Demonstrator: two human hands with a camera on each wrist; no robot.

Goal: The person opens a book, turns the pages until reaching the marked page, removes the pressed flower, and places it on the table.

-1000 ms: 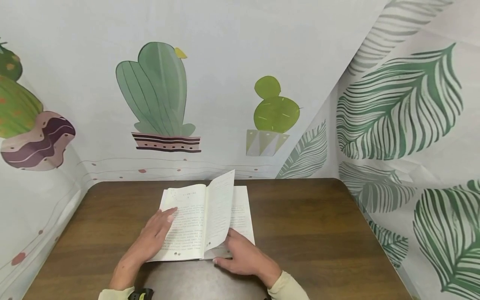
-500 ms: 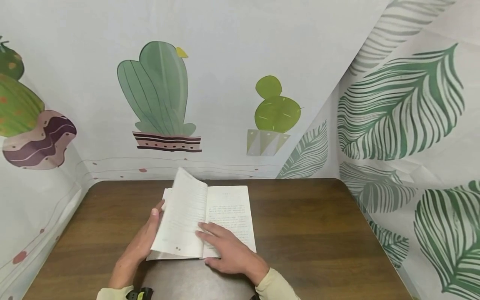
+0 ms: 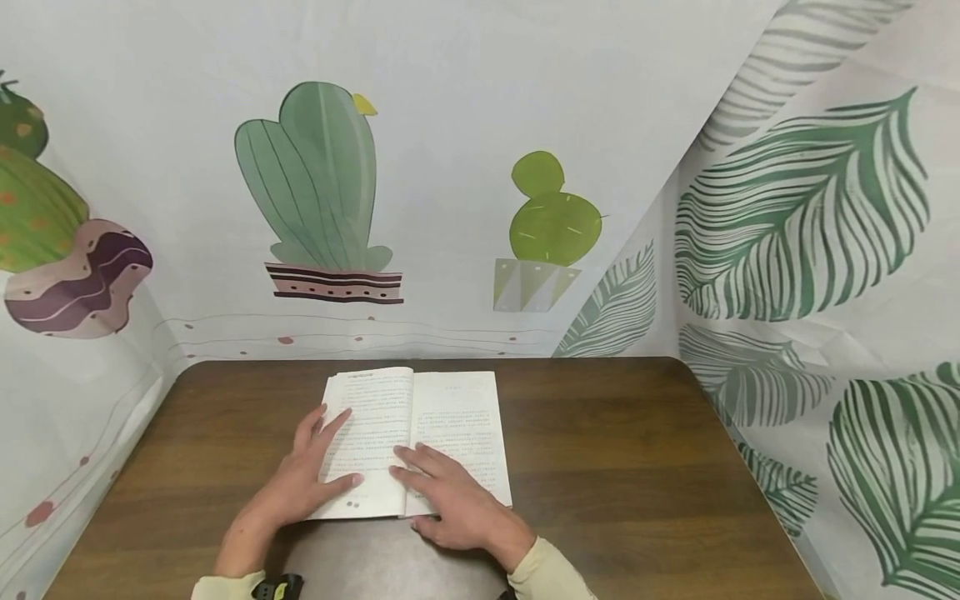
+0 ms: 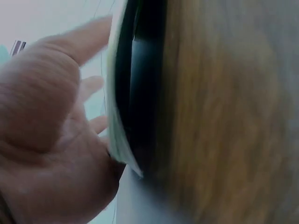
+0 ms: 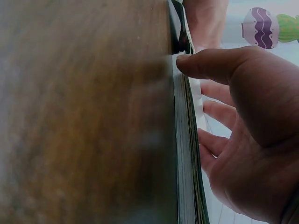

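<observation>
An open book (image 3: pixel 450 408) with printed pages lies on the brown wooden table (image 3: pixel 615 467). Over its left page, the left hand (image 3: pixel 296 483) is spread, thumb and fingers apart, touching the paper near the outer edge. The right hand (image 3: pixel 468 504) rests on the lower part of the right page, fingertips close to the spine and thumb at the book's near edge. In the right wrist view that thumb (image 5: pixel 201 63) lies against the edge of the page block. The left wrist view shows the left palm (image 4: pixel 60 172) beside the book's edge.
Behind the table hangs a white wall cloth (image 3: pixel 450 183) printed with cacti, and leaf-patterned cloth (image 3: pixel 795 233) covers the right side. A dark wristband device (image 3: pixel 279 587) is on the left wrist.
A page lifted from the right side has swung over the spine to the left and now lies flat. The left hand has moved onto it; the right hand has shifted slightly left.
</observation>
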